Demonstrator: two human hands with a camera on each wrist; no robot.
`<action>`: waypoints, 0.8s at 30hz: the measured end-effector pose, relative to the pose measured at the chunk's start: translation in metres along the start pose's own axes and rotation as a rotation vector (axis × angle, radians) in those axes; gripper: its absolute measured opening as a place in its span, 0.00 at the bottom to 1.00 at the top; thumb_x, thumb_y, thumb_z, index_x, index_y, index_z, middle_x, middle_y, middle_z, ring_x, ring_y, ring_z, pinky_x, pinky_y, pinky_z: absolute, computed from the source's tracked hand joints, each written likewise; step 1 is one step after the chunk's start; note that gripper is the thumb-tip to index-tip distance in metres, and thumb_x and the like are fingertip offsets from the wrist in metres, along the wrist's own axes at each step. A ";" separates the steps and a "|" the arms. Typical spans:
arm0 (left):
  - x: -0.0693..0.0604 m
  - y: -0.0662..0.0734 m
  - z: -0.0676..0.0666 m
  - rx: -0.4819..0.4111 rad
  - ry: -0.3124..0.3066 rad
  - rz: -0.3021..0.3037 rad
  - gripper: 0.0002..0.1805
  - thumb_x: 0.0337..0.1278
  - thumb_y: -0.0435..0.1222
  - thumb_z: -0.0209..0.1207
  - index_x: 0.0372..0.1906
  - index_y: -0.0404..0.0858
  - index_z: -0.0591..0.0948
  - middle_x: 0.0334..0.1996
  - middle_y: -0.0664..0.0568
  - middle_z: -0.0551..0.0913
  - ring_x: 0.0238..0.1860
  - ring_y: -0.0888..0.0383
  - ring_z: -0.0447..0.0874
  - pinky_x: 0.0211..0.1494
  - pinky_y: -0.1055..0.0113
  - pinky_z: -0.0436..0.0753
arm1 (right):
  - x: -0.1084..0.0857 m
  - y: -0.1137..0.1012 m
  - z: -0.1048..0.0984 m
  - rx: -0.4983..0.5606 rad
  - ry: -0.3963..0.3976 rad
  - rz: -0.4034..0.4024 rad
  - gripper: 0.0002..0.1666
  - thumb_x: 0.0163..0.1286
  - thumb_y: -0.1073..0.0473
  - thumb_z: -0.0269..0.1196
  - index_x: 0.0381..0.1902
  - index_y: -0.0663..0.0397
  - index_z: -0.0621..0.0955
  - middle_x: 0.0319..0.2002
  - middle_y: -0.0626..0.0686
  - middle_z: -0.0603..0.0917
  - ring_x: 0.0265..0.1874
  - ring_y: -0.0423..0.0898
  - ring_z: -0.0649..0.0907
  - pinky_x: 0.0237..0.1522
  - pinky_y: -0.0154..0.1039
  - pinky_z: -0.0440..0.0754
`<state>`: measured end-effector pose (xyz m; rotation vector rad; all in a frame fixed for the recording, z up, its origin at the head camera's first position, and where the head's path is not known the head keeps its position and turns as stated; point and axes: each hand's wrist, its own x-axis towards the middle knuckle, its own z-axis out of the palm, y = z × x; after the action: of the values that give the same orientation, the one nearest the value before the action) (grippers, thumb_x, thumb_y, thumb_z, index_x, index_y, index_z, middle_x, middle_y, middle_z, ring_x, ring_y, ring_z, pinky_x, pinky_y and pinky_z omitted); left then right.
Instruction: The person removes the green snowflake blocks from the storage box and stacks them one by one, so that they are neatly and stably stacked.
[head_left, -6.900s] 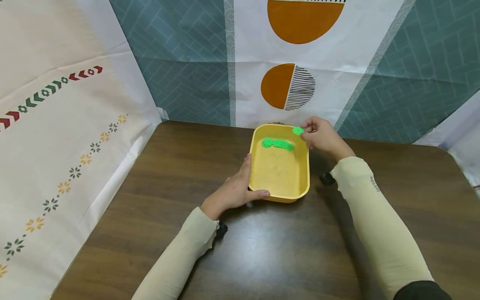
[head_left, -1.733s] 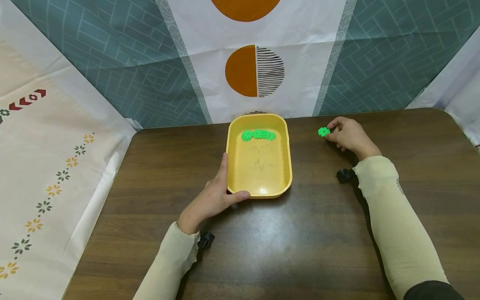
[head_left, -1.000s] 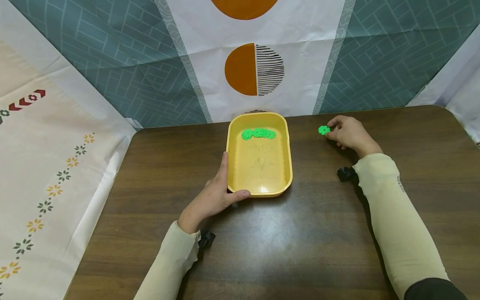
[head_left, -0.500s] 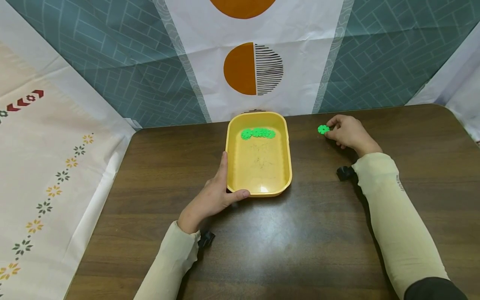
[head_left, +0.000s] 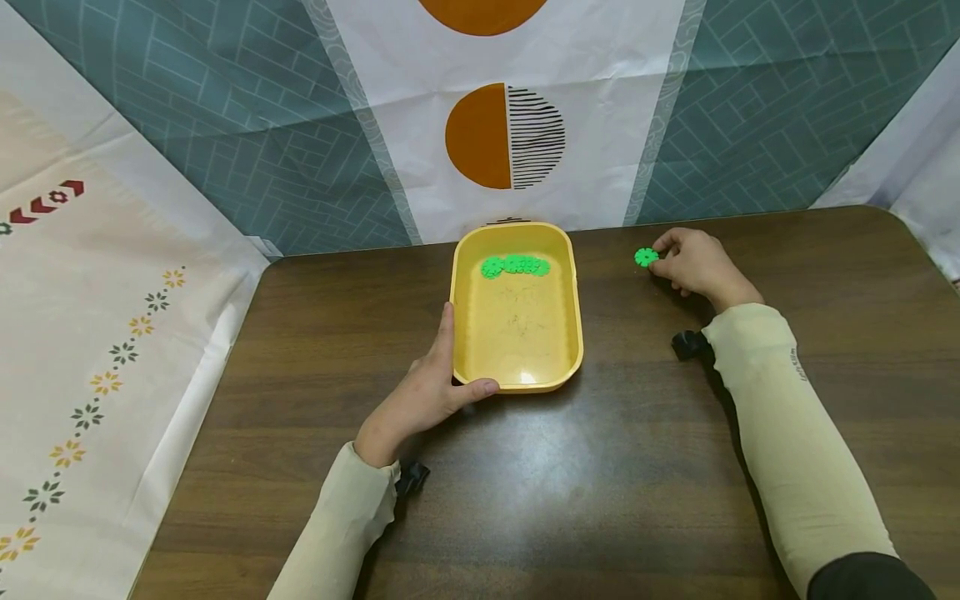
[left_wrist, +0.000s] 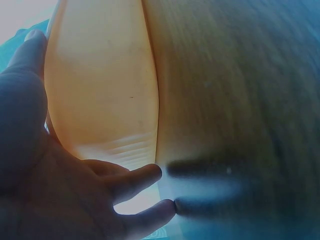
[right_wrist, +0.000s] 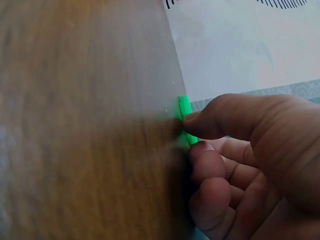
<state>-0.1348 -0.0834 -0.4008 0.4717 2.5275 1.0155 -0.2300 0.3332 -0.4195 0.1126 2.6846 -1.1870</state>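
Observation:
A yellow rectangular tray stands on the table near its back edge. Inside, towards the far end, a row of several green flower-shaped plastic discs lies flat. My left hand rests against the tray's near left corner, thumb along the front rim and straight fingers along the left wall. In the left wrist view, two fingertips reach beside the tray wall. Right of the tray, my right hand pinches one green disc close to the table. The right wrist view shows that disc edge-on under the thumb.
The brown wooden table extends around the tray. A patterned cloth hangs directly behind the table's back edge. A white embroidered cloth borders the left side.
Since the oldest frame, my right hand has carried the disc from above the tray's right rim to the right of the tray. Over the last second both hands hold almost still.

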 end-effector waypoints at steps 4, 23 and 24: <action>-0.002 0.000 -0.002 -0.006 0.006 0.003 0.68 0.58 0.58 0.68 0.79 0.53 0.24 0.81 0.53 0.36 0.77 0.52 0.50 0.73 0.48 0.59 | 0.001 -0.005 -0.002 -0.006 0.003 -0.012 0.20 0.72 0.60 0.63 0.56 0.67 0.74 0.30 0.57 0.77 0.20 0.49 0.77 0.24 0.43 0.80; -0.001 0.000 -0.001 -0.007 0.014 0.033 0.68 0.59 0.57 0.68 0.80 0.47 0.26 0.81 0.53 0.36 0.78 0.52 0.48 0.73 0.42 0.55 | -0.002 0.001 -0.005 0.041 -0.022 -0.026 0.29 0.73 0.57 0.63 0.64 0.67 0.69 0.31 0.59 0.78 0.23 0.53 0.79 0.27 0.45 0.82; 0.000 0.000 0.001 -0.007 0.011 0.035 0.68 0.59 0.57 0.68 0.80 0.47 0.26 0.81 0.54 0.36 0.78 0.52 0.48 0.73 0.42 0.55 | -0.004 0.004 -0.005 0.064 -0.014 -0.030 0.29 0.74 0.57 0.62 0.64 0.68 0.68 0.32 0.59 0.79 0.24 0.53 0.79 0.27 0.44 0.82</action>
<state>-0.1346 -0.0829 -0.4011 0.5119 2.5327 1.0415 -0.2265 0.3394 -0.4184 0.0741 2.6458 -1.2781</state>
